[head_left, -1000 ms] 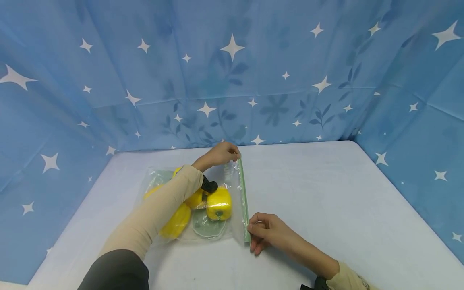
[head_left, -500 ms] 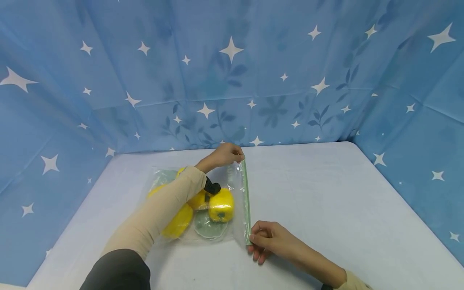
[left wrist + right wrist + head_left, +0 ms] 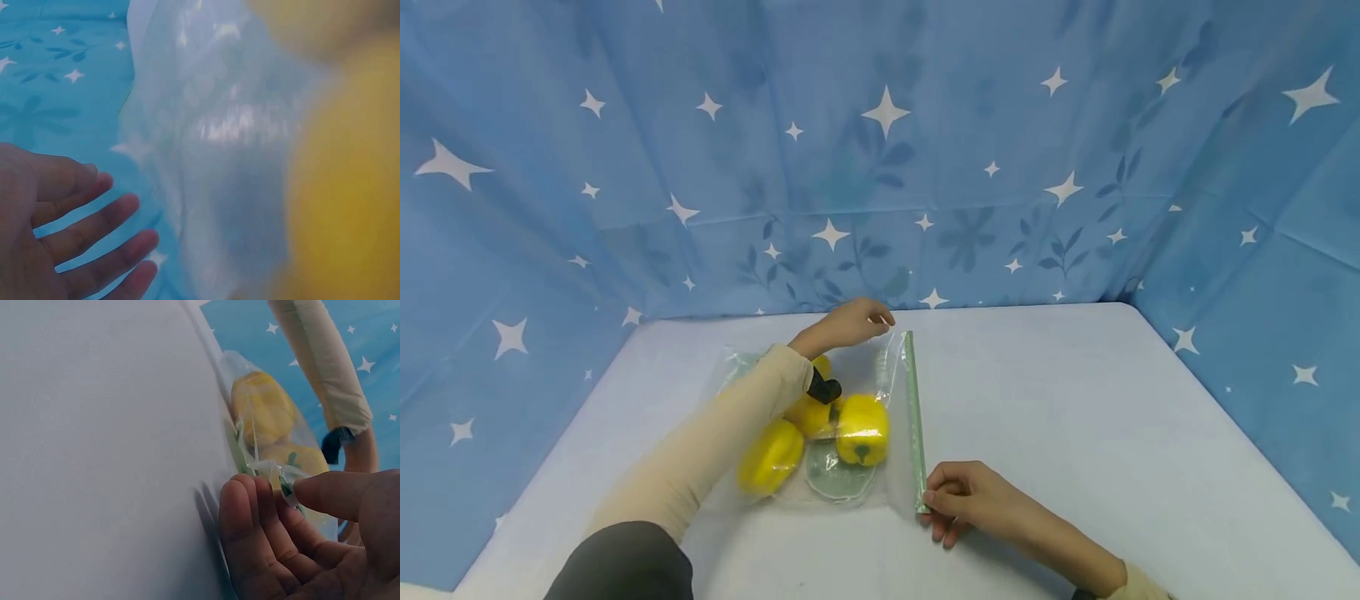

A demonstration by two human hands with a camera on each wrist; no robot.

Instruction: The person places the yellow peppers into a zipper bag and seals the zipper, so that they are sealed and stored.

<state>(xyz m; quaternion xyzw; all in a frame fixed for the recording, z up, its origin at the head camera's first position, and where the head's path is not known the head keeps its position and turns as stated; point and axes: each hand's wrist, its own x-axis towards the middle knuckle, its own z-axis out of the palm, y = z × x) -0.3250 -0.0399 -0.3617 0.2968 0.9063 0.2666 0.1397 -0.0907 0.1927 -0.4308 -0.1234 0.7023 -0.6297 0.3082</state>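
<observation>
A clear zip bag (image 3: 898, 479) with a green closure strip (image 3: 915, 417) lies on the table. Inside it are yellow bell peppers (image 3: 862, 429), and a round pale green shape (image 3: 835, 479) shows through the film. My right hand (image 3: 981, 500) pinches the strip's near corner between thumb and fingers, also visible in the right wrist view. At the bag's far side, my left hand (image 3: 846, 323) hovers just left of the strip's far end. Its fingers (image 3: 94, 234) are spread and hold nothing in the left wrist view. My left forearm hides part of the bag.
A white-covered table (image 3: 1037, 392) extends to the right of the bag. A blue curtain (image 3: 887, 167) with white stars stands behind and on both sides of it. Black wrist straps (image 3: 825, 387) sit over the beige sleeves.
My left hand has let go of the strip's far end and drawn slightly left. My right hand keeps its pinch, and the bag has shifted slightly right and nearer in view.
</observation>
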